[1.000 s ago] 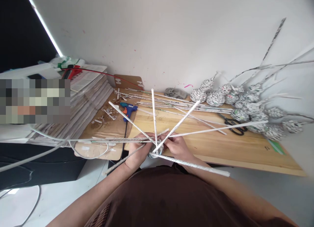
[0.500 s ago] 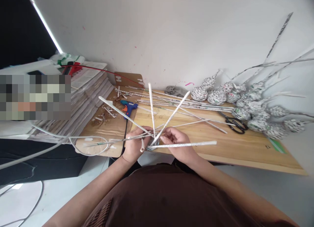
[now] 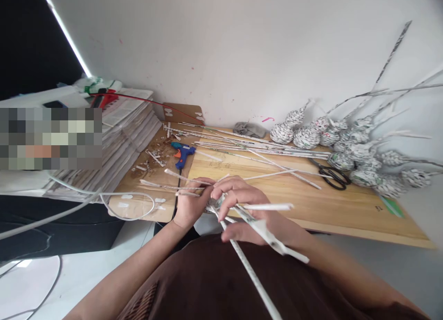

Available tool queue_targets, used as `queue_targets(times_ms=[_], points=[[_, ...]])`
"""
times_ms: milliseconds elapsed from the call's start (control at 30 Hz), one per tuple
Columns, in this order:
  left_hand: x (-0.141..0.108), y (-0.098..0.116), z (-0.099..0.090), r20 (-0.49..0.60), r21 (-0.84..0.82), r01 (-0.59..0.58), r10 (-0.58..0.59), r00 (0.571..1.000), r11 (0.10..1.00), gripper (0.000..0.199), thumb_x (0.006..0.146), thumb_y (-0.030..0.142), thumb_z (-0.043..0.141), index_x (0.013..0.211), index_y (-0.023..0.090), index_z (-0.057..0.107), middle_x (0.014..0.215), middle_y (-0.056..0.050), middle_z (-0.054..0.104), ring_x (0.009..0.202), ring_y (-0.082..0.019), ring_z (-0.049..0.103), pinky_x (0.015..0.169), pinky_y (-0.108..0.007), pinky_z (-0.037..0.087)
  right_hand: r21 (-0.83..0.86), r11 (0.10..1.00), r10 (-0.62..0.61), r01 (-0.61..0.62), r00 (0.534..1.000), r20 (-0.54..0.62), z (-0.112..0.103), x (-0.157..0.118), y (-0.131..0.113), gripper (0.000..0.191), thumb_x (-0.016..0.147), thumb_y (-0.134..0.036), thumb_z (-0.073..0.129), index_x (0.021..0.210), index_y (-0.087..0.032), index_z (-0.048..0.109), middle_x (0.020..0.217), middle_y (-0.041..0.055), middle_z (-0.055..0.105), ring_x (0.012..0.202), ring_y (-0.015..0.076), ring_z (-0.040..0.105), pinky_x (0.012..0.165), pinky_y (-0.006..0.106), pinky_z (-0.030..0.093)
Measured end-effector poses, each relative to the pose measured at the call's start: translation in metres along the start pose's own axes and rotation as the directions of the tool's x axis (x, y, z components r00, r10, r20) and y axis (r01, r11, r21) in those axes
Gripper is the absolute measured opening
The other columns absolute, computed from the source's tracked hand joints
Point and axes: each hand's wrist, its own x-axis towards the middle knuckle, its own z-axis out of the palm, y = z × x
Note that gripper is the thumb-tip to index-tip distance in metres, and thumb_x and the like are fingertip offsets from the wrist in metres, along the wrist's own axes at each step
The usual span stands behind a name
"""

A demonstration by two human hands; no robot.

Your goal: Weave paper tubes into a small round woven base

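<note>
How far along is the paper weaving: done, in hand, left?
Done, by the look of it: the gourd-shaped pieces on the right of the table, though some have loose tails.
In hand: a small woven piece in the left hand, the right hand among its rods.
Left, probably: weaving around those free rods; spare sticks lie on the table. Exact progress is hidden by the fingers.

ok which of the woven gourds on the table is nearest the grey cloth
The leftmost gourd: it sits right beside the cloth; the others on the table are all farther right.
</note>
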Motion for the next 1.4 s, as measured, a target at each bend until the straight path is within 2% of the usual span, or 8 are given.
queue_targets(times_ms=[233, 367, 433, 633, 833, 1033, 1233, 1400], points=[[-0.004, -0.005, 0.004, -0.076, -0.028, 0.012, -0.014, 0.997, 1.000, 0.013, 0.084, 0.031, 0.068, 0.087, 0.019, 0.073, 0.084, -0.004, 0.075, 0.078, -0.017, 0.071, 0.075, -0.028, 0.057, 0.433, 0.863, 0.283, -0.262, 0.959, 0.017, -0.012, -0.015, 0.001, 0.083, 0.058, -0.097, 0.044, 0.081, -0.025, 0.077, 0.091, 0.0106, 0.073, 0.109, 0.0343, 0.063, 0.098, 0.050, 0.045], [-0.004, 0.004, 0.000, -0.055, 0.120, -0.122, 0.129, 0.990, 0.985, 0.011, 0.086, 0.030, 0.066, 0.088, 0.022, 0.074, 0.085, -0.002, 0.074, 0.081, -0.016, 0.069, 0.081, -0.029, 0.055, 0.450, 0.838, 0.487, -0.310, 0.797, -0.358, -0.004, -0.017, 0.029, 0.052, 0.084, -0.070, 0.054, 0.069, -0.023, 0.070, 0.074, 0.0048, 0.069, 0.078, 0.0213, 0.065, 0.079, 0.037, 0.050], [-0.004, 0.008, -0.002, -0.039, 0.145, -0.159, 0.166, 0.985, 0.977, 0.009, 0.085, 0.028, 0.067, 0.088, 0.023, 0.074, 0.084, -0.002, 0.074, 0.079, -0.016, 0.069, 0.079, -0.028, 0.055, 0.379, 0.849, 0.509, -0.368, 0.760, -0.405, 0.002, -0.018, 0.044, 0.033, 0.083, -0.053, 0.068, 0.074, -0.021, 0.069, 0.073, 0.0021, 0.067, 0.069, 0.0163, 0.060, 0.069, 0.030, 0.049], [-0.001, 0.010, -0.004, -0.017, 0.161, -0.269, 0.276, 0.961, 0.949, 0.008, 0.084, 0.024, 0.066, 0.087, 0.022, 0.073, 0.083, -0.002, 0.074, 0.081, -0.019, 0.069, 0.080, -0.031, 0.054, 0.144, 0.907, 0.420, -0.395, 0.860, -0.290, 0.014, -0.023, 0.057, 0.022, 0.082, -0.037, 0.072, 0.096, -0.021, 0.068, 0.090, 0.0040, 0.068, 0.078, 0.0166, 0.062, 0.070, 0.029, 0.050], [-0.001, 0.008, -0.003, 0.030, 0.179, -0.234, 0.233, 0.972, 0.955, 0.009, 0.087, 0.024, 0.065, 0.090, 0.022, 0.073, 0.086, -0.002, 0.075, 0.081, -0.017, 0.069, 0.078, -0.029, 0.055, -0.215, 0.968, 0.070, -0.129, 0.963, -0.261, 0.011, -0.019, 0.049, 0.019, 0.073, -0.027, 0.080, 0.089, -0.023, 0.071, 0.094, 0.0057, 0.061, 0.093, 0.0205, 0.059, 0.086, 0.034, 0.048], [-0.004, 0.002, 0.001, -0.001, 0.238, -0.160, 0.165, 0.986, 0.958, 0.009, 0.086, 0.027, 0.066, 0.087, 0.021, 0.074, 0.091, -0.002, 0.077, 0.084, -0.018, 0.072, 0.083, -0.029, 0.056, -0.133, 0.986, 0.045, -0.104, 0.919, -0.392, 0.017, -0.019, 0.049, 0.027, 0.074, -0.026, 0.079, 0.063, -0.020, 0.056, 0.090, 0.0053, 0.061, 0.085, 0.0186, 0.060, 0.082, 0.033, 0.049], [0.000, 0.001, -0.002, -0.062, 0.205, -0.161, 0.177, 0.982, 0.965, 0.013, 0.088, 0.028, 0.065, 0.088, 0.021, 0.076, 0.088, -0.003, 0.078, 0.083, -0.018, 0.073, 0.083, -0.029, 0.058, -0.129, 0.989, 0.040, -0.066, 0.980, -0.195, 0.008, -0.025, 0.058, 0.009, 0.083, -0.019, 0.068, 0.091, -0.022, 0.071, 0.105, 0.0086, 0.068, 0.104, 0.0222, 0.062, 0.097, 0.038, 0.045], [0.003, 0.010, -0.009, -0.080, 0.210, -0.201, 0.222, 0.972, 0.957, 0.011, 0.088, 0.027, 0.066, 0.090, 0.022, 0.076, 0.090, -0.003, 0.078, 0.083, -0.019, 0.074, 0.081, -0.030, 0.060, 0.337, 0.921, 0.257, -0.196, 0.955, -0.146, -0.001, -0.022, 0.061, 0.019, 0.093, -0.029, 0.058, 0.096, -0.022, 0.075, 0.104, 0.0076, 0.072, 0.103, 0.0222, 0.065, 0.096, 0.038, 0.047]])
